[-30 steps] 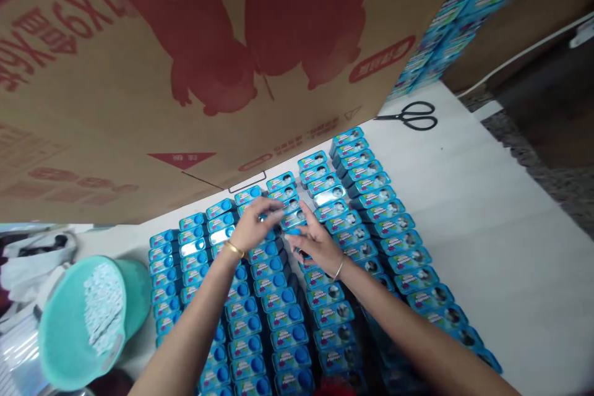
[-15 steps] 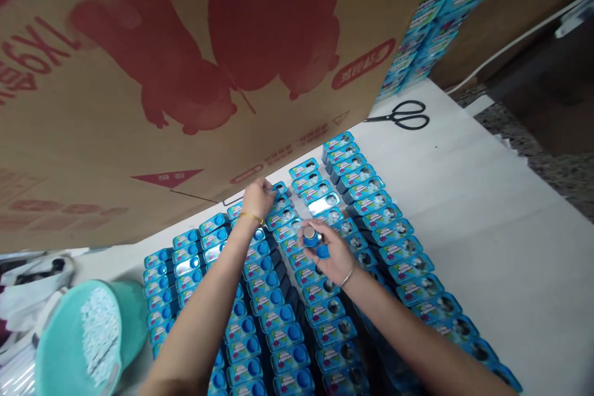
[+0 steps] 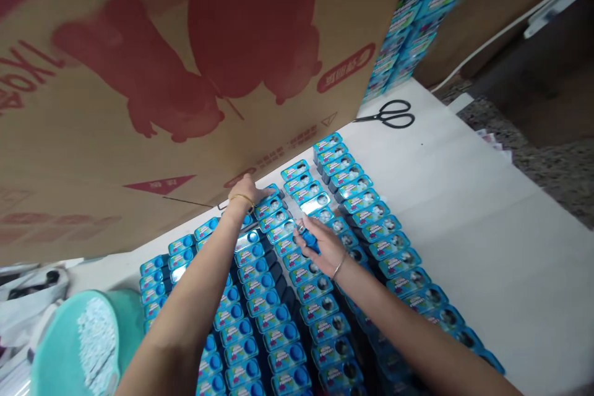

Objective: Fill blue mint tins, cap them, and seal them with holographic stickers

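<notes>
1. Sitting at the far left edge, a teal basin [image 3: 74, 346] is holding a heap of small white pieces, with a white plastic bag [image 3: 28, 297] just behind it.
2. Leaning over the table from the upper left, a large cardboard carton [image 3: 185, 74] with red print is shading the back rows of tins.
3. Reaching forward to the back of the rows, the left hand [image 3: 245, 192] is curling its fingers down onto a blue tin [image 3: 268, 193] right at the foot of the carton; the tin is lying under the fingertips, touching them, though whether they are actually gripping it is not clear.
4. Covering the middle of the white table [image 3: 487, 247], the rows of blue tins [image 3: 278, 315] are lying flat and packed side by side, some showing round blue caps and others round dark windows.
5. Hovering just right of the left hand, the right hand [image 3: 322, 247] is closing its thumb and fingers around a small blue capped piece [image 3: 309, 239], which is sitting up between the fingertips above the tins.
6. Lying well apart at the far right back of the table, black scissors [image 3: 387, 116] are resting near a tall stack of blue boxes [image 3: 408, 25].
</notes>
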Demonstrator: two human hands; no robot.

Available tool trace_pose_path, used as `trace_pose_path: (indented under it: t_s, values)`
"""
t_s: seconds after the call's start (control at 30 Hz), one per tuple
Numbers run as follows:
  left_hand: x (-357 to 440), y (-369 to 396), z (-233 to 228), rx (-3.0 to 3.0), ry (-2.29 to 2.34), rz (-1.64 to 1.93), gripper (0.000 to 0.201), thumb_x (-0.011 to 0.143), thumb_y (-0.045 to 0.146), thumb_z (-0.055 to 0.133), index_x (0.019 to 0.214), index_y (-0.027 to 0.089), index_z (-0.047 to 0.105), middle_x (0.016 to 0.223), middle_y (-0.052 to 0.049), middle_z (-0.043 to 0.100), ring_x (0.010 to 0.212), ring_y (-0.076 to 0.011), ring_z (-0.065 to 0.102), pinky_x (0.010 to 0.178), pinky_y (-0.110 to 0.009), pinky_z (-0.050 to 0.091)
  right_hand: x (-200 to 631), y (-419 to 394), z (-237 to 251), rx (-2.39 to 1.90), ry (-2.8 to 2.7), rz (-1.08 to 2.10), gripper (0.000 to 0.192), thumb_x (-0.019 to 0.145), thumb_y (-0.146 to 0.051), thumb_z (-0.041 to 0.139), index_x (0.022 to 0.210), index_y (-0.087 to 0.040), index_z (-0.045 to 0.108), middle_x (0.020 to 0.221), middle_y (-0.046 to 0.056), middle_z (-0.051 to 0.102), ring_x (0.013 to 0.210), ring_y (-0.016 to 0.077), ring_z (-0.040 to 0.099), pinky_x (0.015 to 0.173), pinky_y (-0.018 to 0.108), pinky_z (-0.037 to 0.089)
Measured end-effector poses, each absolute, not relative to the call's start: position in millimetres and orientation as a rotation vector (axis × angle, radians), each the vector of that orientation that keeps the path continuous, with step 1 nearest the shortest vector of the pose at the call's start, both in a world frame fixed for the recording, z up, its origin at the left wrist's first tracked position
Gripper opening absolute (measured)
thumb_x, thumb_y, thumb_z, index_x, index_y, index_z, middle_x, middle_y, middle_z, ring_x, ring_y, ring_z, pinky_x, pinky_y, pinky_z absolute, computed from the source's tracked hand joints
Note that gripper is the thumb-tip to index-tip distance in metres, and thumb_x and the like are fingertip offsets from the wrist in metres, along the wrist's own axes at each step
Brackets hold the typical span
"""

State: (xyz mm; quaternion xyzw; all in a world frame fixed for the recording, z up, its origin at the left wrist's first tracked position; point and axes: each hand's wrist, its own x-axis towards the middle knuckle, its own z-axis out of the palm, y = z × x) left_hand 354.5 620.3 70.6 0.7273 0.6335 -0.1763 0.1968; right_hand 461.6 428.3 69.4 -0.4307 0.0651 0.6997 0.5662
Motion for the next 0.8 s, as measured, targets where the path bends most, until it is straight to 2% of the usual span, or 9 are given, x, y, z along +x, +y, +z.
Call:
trace_pose_path:
  t_s: [0.07,0.13,0.23,0.33,0.47,0.6,0.7,0.8]
  values:
    - [354,588,80,2.164,1.693,-0.154,0.043,0.076,0.047,0.066,0.105,0.017,0.055,0.102,-0.012,0.063,0.094,-0.0254,0.061,0.081,-0.035,0.046,462,428,72,-1.038,0.203,1.628,0.050,0.054,-0.055,0.082,0.075,-0.020,0.053,0.062,-0.004,0.056,0.048,0.0060,0.043,0.037,0.016,0.021]
    - [354,549,92,2.185,1.367,0.122,0.035,0.082,0.046,0.060,0.104,0.020,0.056,0.098,-0.007,0.062,0.090,-0.0199,0.059,0.081,-0.031,0.046,462,426,74,-1.075,0.237,1.601,0.051,0.054,-0.058,0.080,0.074,-0.020,0.051,0.060,-0.005,0.054,0.046,0.0054,0.042,0.038,0.016,0.023]
    - [350,499,105,2.071,0.977,0.184,0.026,0.084,0.042,0.058,0.099,0.021,0.060,0.090,-0.005,0.061,0.084,-0.0172,0.056,0.080,-0.029,0.045,457,424,75,-1.128,0.245,1.581,0.051,0.055,-0.060,0.078,0.075,-0.020,0.053,0.062,-0.006,0.054,0.047,0.0044,0.043,0.040,0.015,0.028]
    - [344,482,106,1.957,1.024,0.206,0.018,0.085,0.035,0.053,0.091,0.020,0.061,0.083,-0.004,0.061,0.079,-0.0163,0.055,0.078,-0.029,0.045,451,422,77,-1.146,0.250,1.600,0.052,0.055,-0.060,0.077,0.079,-0.020,0.054,0.065,-0.006,0.056,0.047,0.0044,0.044,0.040,0.015,0.029]
    - [336,511,92,1.869,1.346,0.271,0.016,0.084,0.033,0.049,0.083,0.020,0.057,0.077,-0.001,0.060,0.072,-0.0144,0.054,0.069,-0.026,0.043,453,418,79,-1.053,0.256,1.648,0.046,0.059,-0.055,0.076,0.081,-0.021,0.054,0.061,-0.005,0.058,0.047,0.0071,0.046,0.037,0.016,0.024]
    - [342,557,78,2.007,1.677,0.031,0.014,0.077,0.027,0.055,0.067,0.020,0.049,0.066,0.001,0.057,0.066,-0.0142,0.053,0.064,-0.025,0.039,461,413,77,-0.905,0.215,1.704,0.032,0.063,-0.042,0.071,0.081,-0.020,0.057,0.065,-0.002,0.060,0.051,0.0101,0.050,0.034,0.017,0.022]
    - [353,576,74,2.073,1.717,-0.348,0.017,0.075,0.030,0.062,0.067,0.019,0.052,0.074,-0.004,0.065,0.074,-0.0181,0.060,0.066,-0.027,0.040,464,411,72,-0.928,0.168,1.690,0.030,0.064,-0.038,0.070,0.084,-0.019,0.059,0.066,-0.001,0.060,0.049,0.0096,0.049,0.034,0.017,0.021]
    - [362,584,75,2.097,1.711,-0.667,0.026,0.078,0.044,0.062,0.074,0.018,0.060,0.089,-0.012,0.069,0.087,-0.0252,0.065,0.069,-0.030,0.043,463,411,68,-0.956,0.144,1.686,0.032,0.067,-0.042,0.069,0.087,-0.019,0.061,0.066,-0.002,0.059,0.047,0.0082,0.047,0.034,0.017,0.022]
